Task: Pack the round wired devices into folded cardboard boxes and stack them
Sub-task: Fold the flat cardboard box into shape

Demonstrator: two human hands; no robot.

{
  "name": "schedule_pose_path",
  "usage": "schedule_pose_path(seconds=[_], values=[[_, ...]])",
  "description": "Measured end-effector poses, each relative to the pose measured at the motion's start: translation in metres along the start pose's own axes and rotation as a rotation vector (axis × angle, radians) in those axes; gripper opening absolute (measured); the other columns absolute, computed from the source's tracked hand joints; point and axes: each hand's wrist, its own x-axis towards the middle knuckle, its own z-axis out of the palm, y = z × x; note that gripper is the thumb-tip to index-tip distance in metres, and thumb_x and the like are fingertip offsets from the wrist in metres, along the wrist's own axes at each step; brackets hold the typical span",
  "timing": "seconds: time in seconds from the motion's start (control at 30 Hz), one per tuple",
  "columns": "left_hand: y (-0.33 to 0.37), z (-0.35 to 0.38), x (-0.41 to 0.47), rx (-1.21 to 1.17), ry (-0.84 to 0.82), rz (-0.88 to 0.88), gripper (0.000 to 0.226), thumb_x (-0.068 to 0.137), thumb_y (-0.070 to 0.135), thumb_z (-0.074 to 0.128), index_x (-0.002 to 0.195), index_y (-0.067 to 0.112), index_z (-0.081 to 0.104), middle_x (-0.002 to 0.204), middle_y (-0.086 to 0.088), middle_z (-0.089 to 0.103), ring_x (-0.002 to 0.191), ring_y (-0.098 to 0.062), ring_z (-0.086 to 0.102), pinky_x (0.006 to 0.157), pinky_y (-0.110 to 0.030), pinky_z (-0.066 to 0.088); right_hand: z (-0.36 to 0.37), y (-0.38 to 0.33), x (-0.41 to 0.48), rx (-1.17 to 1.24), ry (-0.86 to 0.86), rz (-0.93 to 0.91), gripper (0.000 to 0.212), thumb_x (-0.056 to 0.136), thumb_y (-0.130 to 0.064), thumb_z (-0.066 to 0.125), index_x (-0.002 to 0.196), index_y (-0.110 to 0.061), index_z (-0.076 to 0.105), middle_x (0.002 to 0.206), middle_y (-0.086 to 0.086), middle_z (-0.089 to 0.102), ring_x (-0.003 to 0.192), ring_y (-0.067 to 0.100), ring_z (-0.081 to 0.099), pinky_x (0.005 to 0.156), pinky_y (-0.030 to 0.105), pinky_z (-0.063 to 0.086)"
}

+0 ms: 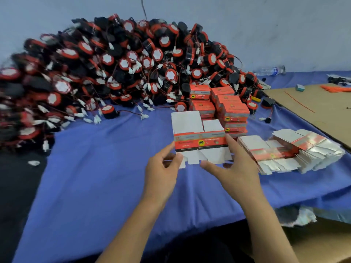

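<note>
An unfolded red-and-white cardboard box blank (pixel 199 137) is held above the blue cloth between both hands. My left hand (pixel 161 168) pinches its lower left flap. My right hand (pixel 233 164) grips its right edge, thumb under the bottom flaps. A big heap of round black-and-red wired devices (pixel 106 73) fills the left and back of the table. Packed red boxes (pixel 224 107) stand stacked just behind the blank. A fanned pile of flat box blanks (pixel 288 150) lies to the right of my right hand.
Blue cloth (pixel 106 177) covers the table, with a brown cardboard sheet (pixel 313 107) at the right. A plastic bottle (pixel 271 71) lies by the wall. A loose device (pixel 266 102) and orange ties (pixel 336 89) sit at the far right.
</note>
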Motion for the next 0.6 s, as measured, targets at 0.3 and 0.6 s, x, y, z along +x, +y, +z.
schedule_pose_path(seconds=[0.3, 0.6], values=[[-0.001, -0.105, -0.026, 0.246, 0.205, 0.081, 0.038, 0.101, 0.021, 0.064, 0.139, 0.027, 0.063, 0.087, 0.015, 0.073, 0.083, 0.0, 0.068, 0.071, -0.006, 0.047, 0.08, -0.057, -0.025, 0.118, -0.156, -0.137, 0.041, 0.087, -0.053, 0.072, 0.124, -0.044, 0.056, 0.097, -0.029, 0.071, 0.08, -0.002, 0.068, 0.059, 0.011, 0.049], [0.003, -0.128, -0.049, 0.233, 0.064, 0.102, 0.037, 0.097, 0.045, 0.064, 0.132, 0.056, 0.055, 0.12, 0.031, 0.061, 0.119, 0.012, 0.055, 0.086, -0.006, 0.046, 0.128, -0.091, -0.058, 0.383, -0.47, 0.023, 0.067, 0.084, -0.054, 0.036, 0.138, -0.082, 0.009, 0.106, -0.013, 0.077, 0.087, 0.012, 0.075, 0.085, 0.048, 0.06]])
